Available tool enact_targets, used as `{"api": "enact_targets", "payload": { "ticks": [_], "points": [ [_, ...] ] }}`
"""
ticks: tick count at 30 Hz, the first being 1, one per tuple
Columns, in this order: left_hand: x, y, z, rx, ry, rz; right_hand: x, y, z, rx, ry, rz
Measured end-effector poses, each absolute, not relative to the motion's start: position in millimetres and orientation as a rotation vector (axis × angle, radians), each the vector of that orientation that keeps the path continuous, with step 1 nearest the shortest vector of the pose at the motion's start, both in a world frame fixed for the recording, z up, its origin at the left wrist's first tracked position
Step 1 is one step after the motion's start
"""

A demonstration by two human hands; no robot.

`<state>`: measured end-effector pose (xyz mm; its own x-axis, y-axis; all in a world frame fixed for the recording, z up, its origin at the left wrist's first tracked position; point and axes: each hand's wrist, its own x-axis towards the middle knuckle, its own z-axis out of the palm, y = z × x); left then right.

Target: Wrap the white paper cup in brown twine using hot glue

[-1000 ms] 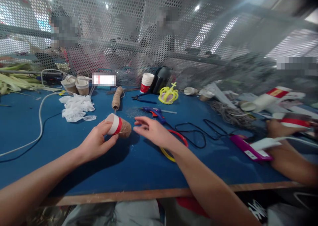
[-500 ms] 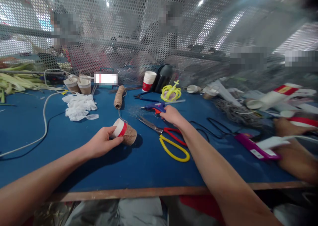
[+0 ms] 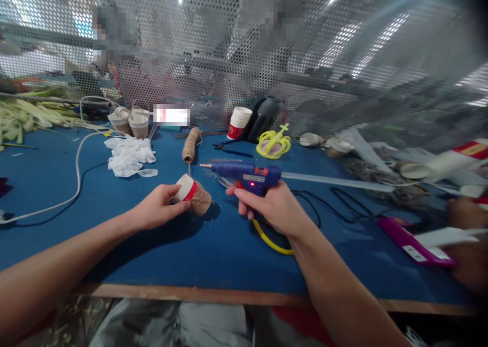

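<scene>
My left hand (image 3: 164, 204) grips a paper cup (image 3: 200, 199) by its white and red end; brown twine is wrapped round the other part, and the cup lies tilted. A strand runs from it to a twine roll (image 3: 190, 145) behind. In my right hand (image 3: 267, 204) is a blue glue gun (image 3: 247, 173), raised over the table, its nozzle pointing left and a long clear glue stick sticking out at the back. Scissors with a yellow handle (image 3: 271, 241) lie beneath, partly hidden by the gun and hand.
White gloves (image 3: 131, 155) and two wrapped cups (image 3: 139, 123) lie left. Behind are stacked cups (image 3: 238, 122), pliers (image 3: 233, 149) and a yellow crown-like piece (image 3: 273, 144). At right are black cord, a purple power strip (image 3: 415, 243) and another person's hand (image 3: 470, 235). A mesh screen stands behind.
My right hand has lifted the glue gun off the table and brought it nearer, over the scissors. My left hand still holds the cup. The whole view has shifted slightly.
</scene>
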<state>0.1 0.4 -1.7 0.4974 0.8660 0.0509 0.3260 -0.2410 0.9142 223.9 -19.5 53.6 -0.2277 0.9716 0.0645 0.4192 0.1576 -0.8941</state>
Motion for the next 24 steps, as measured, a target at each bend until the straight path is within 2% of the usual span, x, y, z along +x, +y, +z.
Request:
{"api": "enact_targets", "payload": {
  "ticks": [4,11,18,24],
  "points": [
    [0.4,1.0,-2.3,1.785,0.976,0.742,222.7,-28.9,55.1,-1.446,-1.927,0.865],
    [3.6,0.3,-1.7,1.727,0.930,0.830,225.2,-30.7,46.2,-1.337,-2.171,0.428],
    [3.7,-1.2,0.7,1.773,0.961,0.824,221.3,-34.0,50.1,-1.403,-2.273,0.297],
    [3.5,-1.3,0.5,1.796,0.968,0.830,219.8,-33.1,53.0,-1.312,-2.323,0.335]
  ]
}}
